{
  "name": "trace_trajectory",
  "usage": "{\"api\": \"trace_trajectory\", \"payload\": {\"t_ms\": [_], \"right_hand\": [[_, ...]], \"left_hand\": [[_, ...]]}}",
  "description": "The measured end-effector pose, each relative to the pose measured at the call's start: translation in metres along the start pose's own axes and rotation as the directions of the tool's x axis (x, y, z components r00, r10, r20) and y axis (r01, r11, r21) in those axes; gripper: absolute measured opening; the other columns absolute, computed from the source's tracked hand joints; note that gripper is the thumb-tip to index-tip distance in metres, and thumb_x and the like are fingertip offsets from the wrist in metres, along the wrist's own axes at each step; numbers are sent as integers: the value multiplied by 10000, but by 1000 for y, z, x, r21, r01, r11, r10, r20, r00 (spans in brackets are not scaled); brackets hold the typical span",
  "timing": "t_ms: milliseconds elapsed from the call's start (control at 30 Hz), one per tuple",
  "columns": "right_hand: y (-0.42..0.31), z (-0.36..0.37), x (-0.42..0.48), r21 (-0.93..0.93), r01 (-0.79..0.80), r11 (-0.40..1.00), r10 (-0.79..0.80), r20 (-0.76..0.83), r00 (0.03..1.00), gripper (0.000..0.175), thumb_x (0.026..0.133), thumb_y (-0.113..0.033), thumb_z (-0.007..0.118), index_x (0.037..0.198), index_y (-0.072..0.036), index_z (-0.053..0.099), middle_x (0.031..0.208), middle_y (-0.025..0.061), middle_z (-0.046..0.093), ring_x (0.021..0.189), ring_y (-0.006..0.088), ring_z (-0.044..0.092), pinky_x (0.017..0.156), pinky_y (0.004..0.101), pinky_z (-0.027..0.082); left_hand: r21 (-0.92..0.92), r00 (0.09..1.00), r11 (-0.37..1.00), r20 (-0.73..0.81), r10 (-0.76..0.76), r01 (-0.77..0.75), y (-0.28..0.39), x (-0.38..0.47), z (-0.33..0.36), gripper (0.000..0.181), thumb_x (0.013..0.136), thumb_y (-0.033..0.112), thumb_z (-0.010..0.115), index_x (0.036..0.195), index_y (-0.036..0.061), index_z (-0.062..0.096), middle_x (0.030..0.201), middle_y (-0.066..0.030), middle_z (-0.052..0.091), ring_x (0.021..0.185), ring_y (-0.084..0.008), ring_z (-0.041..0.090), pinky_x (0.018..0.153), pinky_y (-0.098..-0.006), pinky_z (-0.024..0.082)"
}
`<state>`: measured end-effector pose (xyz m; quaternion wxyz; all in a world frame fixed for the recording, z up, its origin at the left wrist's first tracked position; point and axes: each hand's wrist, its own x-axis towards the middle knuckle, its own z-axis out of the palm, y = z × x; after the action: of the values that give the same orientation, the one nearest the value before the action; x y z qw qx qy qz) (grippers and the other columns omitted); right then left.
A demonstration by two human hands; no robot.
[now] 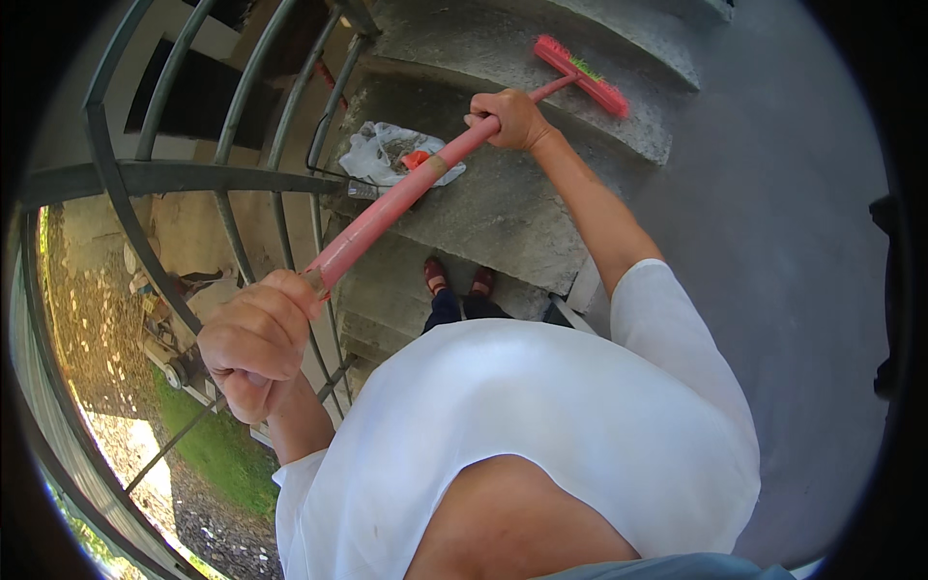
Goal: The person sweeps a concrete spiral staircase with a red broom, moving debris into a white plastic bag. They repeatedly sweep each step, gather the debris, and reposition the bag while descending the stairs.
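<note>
A pink broom handle [384, 217] runs slantwise across the head view, from lower left to upper right. My left hand [257, 344] is closed around its near end, beside the metal railing. Farther along, my right hand [515, 119] grips the handle close to the broom head. The pink broom head [580, 76], with pink and green bristles, lies on a concrete step above the one with the bag. Under the handle, a white plastic bag [370, 156] holds greyish debris and something orange-red. A thin dark wire handle and a partly hidden metal edge show beside the bag.
Concrete stairs [493, 210] rise away from my feet in dark red shoes [435, 274]. A grey metal railing [217, 176] borders the left side, with ground and grass [210, 442] far below it. On the right stands a plain grey wall [768, 239].
</note>
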<state>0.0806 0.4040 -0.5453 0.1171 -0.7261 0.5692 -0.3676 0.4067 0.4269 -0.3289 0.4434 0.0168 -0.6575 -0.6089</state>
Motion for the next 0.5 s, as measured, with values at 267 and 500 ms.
{"api": "trace_trajectory", "payload": {"t_ms": [267, 500], "right_hand": [[15, -86, 44, -63, -50, 997, 20, -403, 915, 148, 746, -151, 693, 784, -49, 593, 616, 40, 569, 585, 141, 569, 605, 264, 465], [-1, -213, 58, 209, -47, 977, 202, -822, 532, 192, 792, -129, 646, 705, -14, 520, 573, 15, 487, 516, 131, 491, 585, 293, 466]], "left_hand": [[179, 818, 907, -521, -242, 382, -62, -6, -75, 531, 798, 310, 509, 1235, 11, 469, 1194, -170, 529, 1124, -281, 499, 970, -383, 368], [740, 751, 165, -599, -278, 652, -186, -54, -162, 558, 736, 262, 535, 1218, -15, 485, 1223, -196, 513, 1119, -322, 503, 942, -386, 386]]}}
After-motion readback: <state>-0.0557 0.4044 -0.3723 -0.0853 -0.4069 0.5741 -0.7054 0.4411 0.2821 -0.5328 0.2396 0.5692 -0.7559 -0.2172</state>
